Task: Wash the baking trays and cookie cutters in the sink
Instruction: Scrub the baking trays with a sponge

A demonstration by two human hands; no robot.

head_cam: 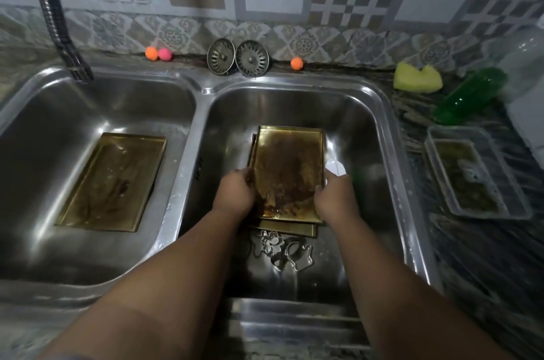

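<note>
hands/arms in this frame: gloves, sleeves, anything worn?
Both bare: no gloves on the left hand or right hand. No rings, watch or bracelets visible. Forearms are uncovered; a bit of greyish fabric, possibly a sleeve, shows at the bottom left edge.

Double sink (203, 89) fills the middle of the frame. One baking tray (112, 181) sits in the left basin. In the right basin there's a stack of trays (290, 174), my left hand (235, 192) and right hand (332, 197) on its two sides. Cookie cutters (282, 250) lie just below the stack. Two strainers (237, 57) lean behind the sink, sponge (418, 77), bottle (468, 94) and container (477, 171) at right.
</note>
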